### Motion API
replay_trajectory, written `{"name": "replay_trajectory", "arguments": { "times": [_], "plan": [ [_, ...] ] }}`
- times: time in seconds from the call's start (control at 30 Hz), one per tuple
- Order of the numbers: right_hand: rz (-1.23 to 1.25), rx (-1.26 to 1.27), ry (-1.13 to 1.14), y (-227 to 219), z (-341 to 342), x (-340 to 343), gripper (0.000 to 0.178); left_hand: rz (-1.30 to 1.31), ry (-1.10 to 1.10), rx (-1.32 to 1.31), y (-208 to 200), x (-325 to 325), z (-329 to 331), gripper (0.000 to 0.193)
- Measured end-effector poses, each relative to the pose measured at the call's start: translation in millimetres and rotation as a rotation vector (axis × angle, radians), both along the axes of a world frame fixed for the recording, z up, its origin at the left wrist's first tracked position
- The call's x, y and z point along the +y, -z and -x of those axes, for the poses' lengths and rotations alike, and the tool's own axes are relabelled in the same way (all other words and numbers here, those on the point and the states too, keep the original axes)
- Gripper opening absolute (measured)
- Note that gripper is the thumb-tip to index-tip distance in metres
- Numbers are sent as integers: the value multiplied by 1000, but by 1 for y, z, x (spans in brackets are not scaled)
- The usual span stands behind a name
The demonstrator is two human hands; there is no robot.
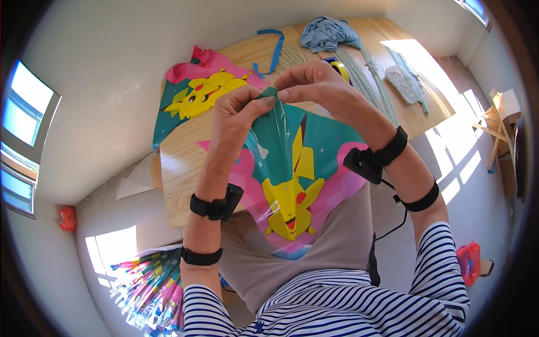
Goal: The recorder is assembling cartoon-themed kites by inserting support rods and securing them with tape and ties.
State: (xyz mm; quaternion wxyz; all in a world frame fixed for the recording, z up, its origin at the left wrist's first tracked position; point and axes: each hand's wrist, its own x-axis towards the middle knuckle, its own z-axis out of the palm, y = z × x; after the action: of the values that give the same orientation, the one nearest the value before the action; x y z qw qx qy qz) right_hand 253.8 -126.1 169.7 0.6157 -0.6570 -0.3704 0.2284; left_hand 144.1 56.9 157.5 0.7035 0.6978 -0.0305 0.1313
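Left hand (238, 112): raised above the tabletop (185, 163), wrist bent, thumb and fingertips pinched on the top corner of the kite sail (292, 168); black strap on wrist and forearm.

Right hand (314, 84): raised at the same height, fingers curled, thumb and forefinger pinching the same corner just beside the left hand; black strap with a small black box at the wrist, cord trailing down.

Kite sail: glossy plastic film, teal and pink with a yellow cartoon figure, hanging from both hands over the tabletop's near edge to the person's lap.

Second kite sail (199, 92): same print, lying flat on the tabletop, left of the hands.

Thin pale rods (368, 78): bundle on the tabletop, right of the hands.

Blue cloth (325, 33): crumpled at the far edge.

Blue strip (275, 48): lying near the cloth.

Clear tray (403, 83): far right of the tabletop.
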Motion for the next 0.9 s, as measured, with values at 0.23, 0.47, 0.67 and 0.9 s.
{"name": "replay_trajectory", "arguments": {
  "times": [0.23, 0.47, 0.67, 0.9],
  "plan": [
    [-138, 61, -29, 11, 7, 5, 23, -14, -18, 7, -1, -1, 7, 5],
    [-206, 67, -54, 14, 8, 7, 14, -19, -19, 3, -1, -3, 9, 6],
    [-159, -55, -8, 13, 16, 10, 8, -3, -56, -14, -6, -2, 7, 7],
    [-89, -114, 70, 13, 21, 12, 6, 50, -81, -11, -4, -3, 5, 6]
  ]
}}
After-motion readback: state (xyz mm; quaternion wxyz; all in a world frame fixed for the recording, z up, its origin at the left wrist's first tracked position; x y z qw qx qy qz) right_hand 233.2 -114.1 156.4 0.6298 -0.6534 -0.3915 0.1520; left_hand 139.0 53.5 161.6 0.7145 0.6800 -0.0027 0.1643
